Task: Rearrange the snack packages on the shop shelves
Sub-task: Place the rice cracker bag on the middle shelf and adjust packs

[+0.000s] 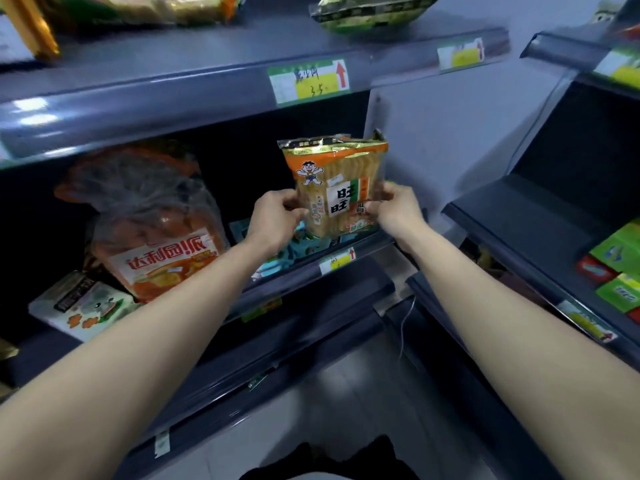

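Holding a rice cracker pack (334,188) upright, both hands pinch its lower sides: left hand (275,216) grip clamped on the left edge, right hand (398,207) grip clamped on the right edge. Pack sits at the middle shelf (304,271) front, above teal packets (298,247), right of an orange pie bag (156,230).

Both bare forearms stretch forward and up, nearly parallel, elbows low. The left hand (277,214) curls inward, fingers bent and pinching closed. The right hand (394,206) mirrors it, thumb on top, fingertips clamped. The 2 hands sit level, close together.
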Demonstrator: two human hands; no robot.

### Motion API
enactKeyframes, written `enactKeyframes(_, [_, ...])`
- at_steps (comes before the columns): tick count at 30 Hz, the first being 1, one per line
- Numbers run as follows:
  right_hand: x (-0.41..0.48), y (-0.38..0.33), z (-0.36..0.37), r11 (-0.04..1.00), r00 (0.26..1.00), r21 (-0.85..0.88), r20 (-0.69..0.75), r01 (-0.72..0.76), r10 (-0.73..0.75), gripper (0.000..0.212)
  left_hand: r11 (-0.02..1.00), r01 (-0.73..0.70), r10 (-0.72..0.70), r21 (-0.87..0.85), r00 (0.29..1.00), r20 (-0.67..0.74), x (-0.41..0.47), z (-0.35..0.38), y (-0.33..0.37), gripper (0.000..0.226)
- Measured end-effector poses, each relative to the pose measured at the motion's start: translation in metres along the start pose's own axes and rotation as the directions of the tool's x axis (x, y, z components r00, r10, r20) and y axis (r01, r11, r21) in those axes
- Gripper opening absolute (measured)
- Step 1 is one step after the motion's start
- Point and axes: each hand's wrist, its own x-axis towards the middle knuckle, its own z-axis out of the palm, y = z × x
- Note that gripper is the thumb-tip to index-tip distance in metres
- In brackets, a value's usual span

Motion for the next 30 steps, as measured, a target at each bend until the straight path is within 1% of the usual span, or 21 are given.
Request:
enactKeyframes(2, [0.013, 0.002, -0.003, 1.0, 1.0, 0.003, 0.02, 0.009, -0.009, 0.028, 0.999, 0.046, -0.047, -0.014, 0.999, -0.015, 0.011, 0.008, -0.001, 0.01])
enactKeyframes(5, [0.035, 0.008, -0.005, 1.0, 0.997, 0.024, 0.079, 0.006, -0.007, 0.03, 0.985, 0.123, -0.131, -0.118, 0.989, -0.061, 0.024, 0.021, -0.001, 0.009])
enactKeyframes(8, [0.06, 0.018, -0.008, 0.999, 0.993, -0.04, 0.117, -0.012, 0.016, 0.026, 0.969, 0.187, -0.204, -0.163, 0.975, -0.093, 0.031, 0.039, 0.004, 0.006])
enactKeyframes(10, [0.078, 0.024, -0.013, 0.995, 0.99, -0.097, 0.143, 0.007, 0.007, 0.021, 0.959, 0.231, -0.249, -0.162, 0.963, -0.1, 0.037, 0.052, 0.009, 0.005])
enactKeyframes(13, [0.105, 0.026, -0.025, 0.992, 0.984, -0.118, 0.178, 0.048, -0.026, 0.019, 0.933, 0.278, -0.315, -0.227, 0.938, -0.147, 0.051, 0.069, 0.02, 0.006])
enactKeyframes(16, [0.129, 0.023, -0.03, 0.982, 0.972, -0.136, 0.213, 0.128, -0.097, 0.017, 0.898, 0.283, -0.37, -0.337, 0.9, -0.231, 0.065, 0.081, 0.029, 0.014])
enactKeyframes(18, [0.14, 0.018, -0.026, 0.977, 0.957, -0.125, 0.258, 0.172, -0.135, 0.026, 0.859, 0.275, -0.419, -0.432, 0.863, -0.284, 0.073, 0.084, 0.03, 0.024])
enactKeyframes(20, [0.148, 0.014, -0.019, 0.98, 0.942, -0.085, 0.3, 0.181, -0.148, 0.029, 0.824, 0.268, -0.464, -0.499, 0.825, -0.324, 0.08, 0.083, 0.027, 0.027])
enactKeyframes(24, [0.167, 0.012, -0.001, 0.978, 0.927, -0.07, 0.339, 0.197, -0.163, 0.027, 0.788, 0.242, -0.514, -0.567, 0.766, -0.387, 0.1, 0.078, 0.016, 0.02])
enactKeyframes(26, [0.18, 0.009, 0.012, 0.976, 0.921, -0.07, 0.35, 0.208, -0.172, 0.025, 0.797, 0.243, -0.518, -0.553, 0.746, -0.419, 0.113, 0.073, 0.008, 0.003])
enactKeyframes(28, [0.194, 0.007, 0.025, 0.961, 0.91, -0.108, 0.364, 0.254, -0.199, 0.024, 0.797, 0.237, -0.528, -0.555, 0.719, -0.452, 0.127, 0.068, -0.003, 0.023])
enactKeyframes(30, [0.203, 0.007, 0.035, 0.954, 0.905, -0.103, 0.36, 0.282, -0.228, 0.025, 0.793, 0.221, -0.528, -0.568, 0.714, -0.459, 0.139, 0.065, -0.016, 0.03])
